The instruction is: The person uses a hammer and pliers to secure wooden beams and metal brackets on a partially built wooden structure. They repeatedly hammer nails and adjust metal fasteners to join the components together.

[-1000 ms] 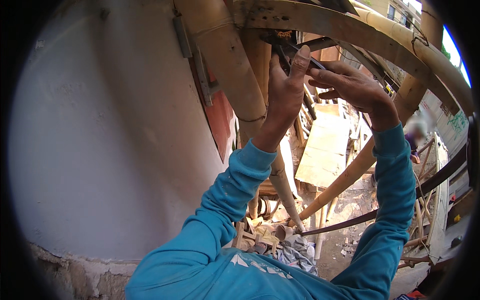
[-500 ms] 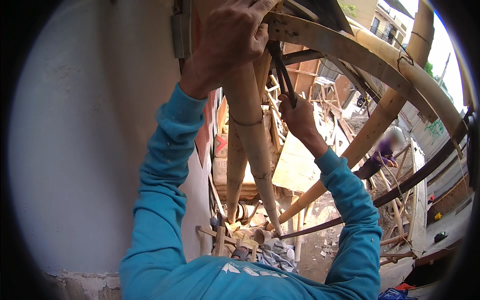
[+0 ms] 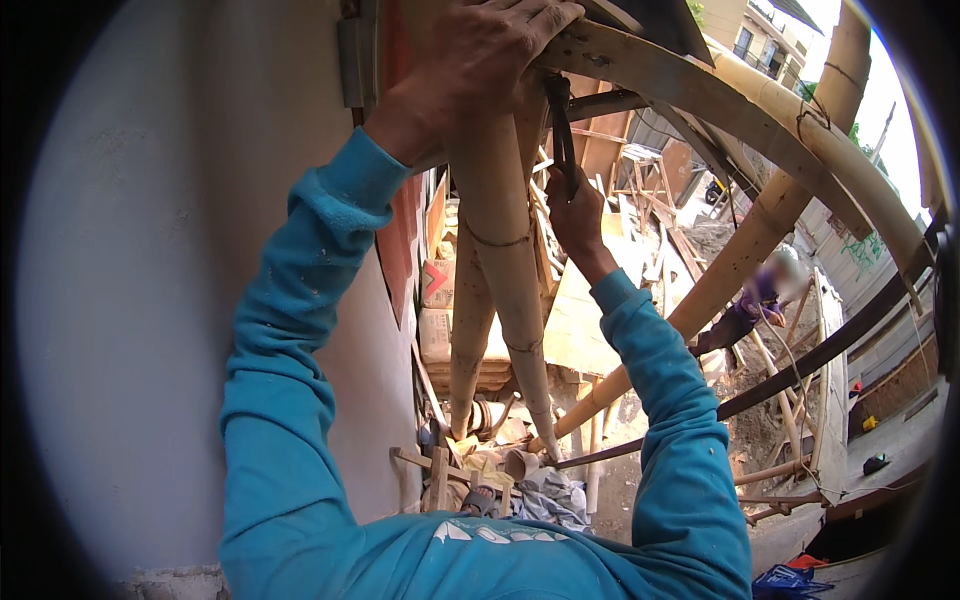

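Note:
My left hand (image 3: 480,65) is wrapped over the top of an upright bamboo pole (image 3: 490,190), its fingers reaching to the end of a wooden plank (image 3: 700,95). The upper edge of the view cuts off part of these fingers. Lower and to the right, my right hand (image 3: 577,215) is closed round the handles of dark metal pincers (image 3: 563,140). The pincers point upward, and their head is just below the plank's end, beside the pole. What the jaws grip, if anything, is too small to make out.
A pale wall (image 3: 200,300) rises close on my left. Slanting bamboo (image 3: 740,250) and a dark curved bar (image 3: 790,385) cross the right side. Far below lie scrap timber and a plywood sheet (image 3: 585,325). Another person (image 3: 755,305) in purple is at the right.
My right hand has shifted left and slightly up, and the pincers' handles look closer together. My left hand's fingers now extend further right over the plank's end. The view has moved slightly.

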{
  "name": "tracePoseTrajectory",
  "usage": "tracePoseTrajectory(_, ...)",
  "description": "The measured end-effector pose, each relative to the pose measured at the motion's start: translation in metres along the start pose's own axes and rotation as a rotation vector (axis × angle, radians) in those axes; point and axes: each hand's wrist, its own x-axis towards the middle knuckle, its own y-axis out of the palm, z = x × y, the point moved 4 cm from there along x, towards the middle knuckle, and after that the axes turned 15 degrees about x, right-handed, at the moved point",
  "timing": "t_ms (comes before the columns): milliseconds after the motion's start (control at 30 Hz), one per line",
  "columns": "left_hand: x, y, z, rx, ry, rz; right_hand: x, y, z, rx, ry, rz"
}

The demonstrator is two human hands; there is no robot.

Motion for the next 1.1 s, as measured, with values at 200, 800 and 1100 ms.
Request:
tracePoseTrajectory(200,-0.001,-0.004,0.002,0.083,-0.019,0.01,-0.006,-0.036,0.084,0.565,0.589,0.424)
tracePoseTrajectory(800,0.002,0.009,0.004,0.225,0.0,-0.093,0.012,-0.077,0.123,-0.141,0.323,0.315)
tracePoseTrajectory(1100,0.008,0.004,-0.003,0.306,-0.043,0.008,-0.007,-0.054,0.087,-0.465,0.022,0.074)
